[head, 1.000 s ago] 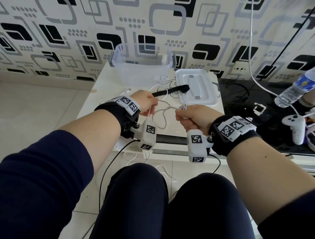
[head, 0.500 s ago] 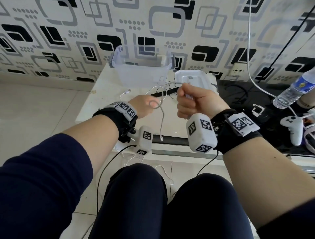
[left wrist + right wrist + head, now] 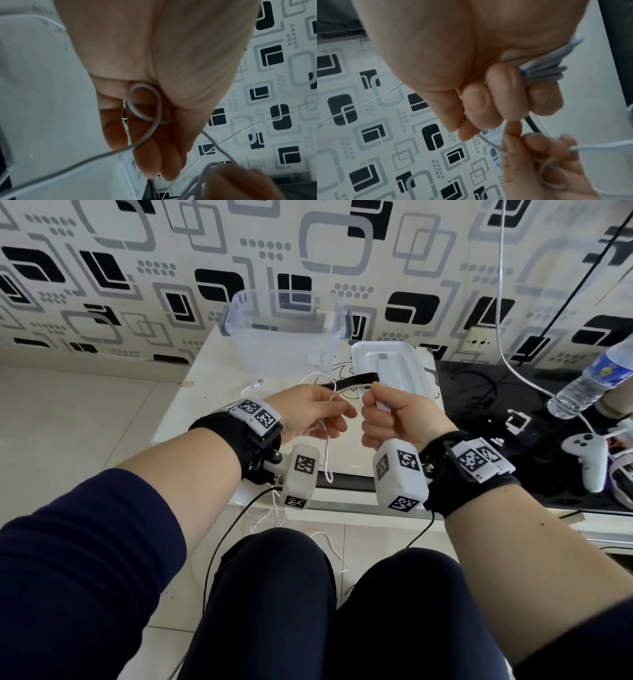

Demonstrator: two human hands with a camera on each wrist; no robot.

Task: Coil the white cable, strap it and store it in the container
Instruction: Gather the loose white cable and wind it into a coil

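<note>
My right hand is a fist round several coiled turns of the white cable, seen bunched against its fingers in the right wrist view as the coil. My left hand sits just left of it and pinches the loose strand between thumb and fingers; a small loop lies across its fingers. Slack hangs below the hands. The cable's plug end lies on the white table. The black strap lies just beyond the hands. The clear container stands open behind it.
The container's white lid lies right of the container. On the dark glass surface to the right are a water bottle and a white game controller. Another white wire hangs down the patterned wall.
My right hand rose from the table's front edge and turned over with the coil. My left hand moved up and right, close to it, and the slack between them shortened.
</note>
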